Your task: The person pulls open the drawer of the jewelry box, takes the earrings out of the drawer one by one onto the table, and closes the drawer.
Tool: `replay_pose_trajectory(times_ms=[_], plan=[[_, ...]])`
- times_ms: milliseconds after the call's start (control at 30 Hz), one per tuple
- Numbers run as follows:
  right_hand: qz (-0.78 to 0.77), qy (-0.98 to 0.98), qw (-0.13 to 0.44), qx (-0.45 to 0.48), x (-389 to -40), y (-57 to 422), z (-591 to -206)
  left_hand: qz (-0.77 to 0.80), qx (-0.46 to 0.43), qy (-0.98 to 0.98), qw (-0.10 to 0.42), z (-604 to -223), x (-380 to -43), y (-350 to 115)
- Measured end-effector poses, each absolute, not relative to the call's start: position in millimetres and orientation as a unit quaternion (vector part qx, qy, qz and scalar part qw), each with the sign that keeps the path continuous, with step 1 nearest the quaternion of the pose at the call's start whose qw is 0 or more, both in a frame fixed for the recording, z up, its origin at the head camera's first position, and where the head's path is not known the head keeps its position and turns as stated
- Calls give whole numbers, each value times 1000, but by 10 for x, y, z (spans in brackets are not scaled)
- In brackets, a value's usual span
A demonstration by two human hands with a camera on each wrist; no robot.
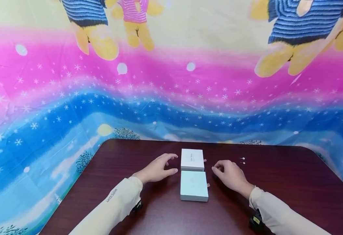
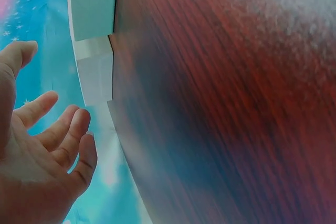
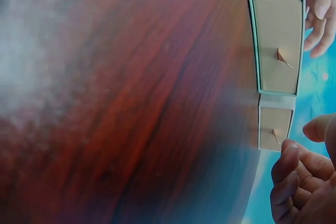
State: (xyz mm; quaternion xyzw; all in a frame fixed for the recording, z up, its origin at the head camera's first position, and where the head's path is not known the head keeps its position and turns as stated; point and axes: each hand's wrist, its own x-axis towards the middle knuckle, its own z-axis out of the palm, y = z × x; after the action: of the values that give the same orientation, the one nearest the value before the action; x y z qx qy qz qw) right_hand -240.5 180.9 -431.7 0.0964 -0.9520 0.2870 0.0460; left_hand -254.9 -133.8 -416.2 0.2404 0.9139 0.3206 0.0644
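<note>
Two small drawer-style boxes lie one behind the other on the table, a white box [image 1: 192, 158] at the back and a mint-green box [image 1: 193, 184] in front. Each has a short ribbon pull on its right side; the right wrist view shows the ribbon of the green box [image 3: 282, 59] on its drawer front. Left of the boxes is my left hand [image 1: 156, 168], fingers spread and slightly bent, touching neither. On the other side, my right hand [image 1: 230, 174] has loosely curled fingers, with nothing seen in them. A pair of pearl earrings [image 1: 243, 158] lies beyond it.
The dark reddish wood table [image 1: 159, 215] has rounded back corners. Behind it hangs a printed cloth [image 1: 171, 107] with snowflakes and bears. A dark device is strapped at each wrist, over light sleeves [image 1: 110, 209].
</note>
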Motion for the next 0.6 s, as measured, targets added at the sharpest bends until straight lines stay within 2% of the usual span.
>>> replay_pose_trajectory(times_ms=[600], plan=[[274,-955,42,104,-2245,1790,-4317,300,268,913,60,-4124,-2411,-1261]])
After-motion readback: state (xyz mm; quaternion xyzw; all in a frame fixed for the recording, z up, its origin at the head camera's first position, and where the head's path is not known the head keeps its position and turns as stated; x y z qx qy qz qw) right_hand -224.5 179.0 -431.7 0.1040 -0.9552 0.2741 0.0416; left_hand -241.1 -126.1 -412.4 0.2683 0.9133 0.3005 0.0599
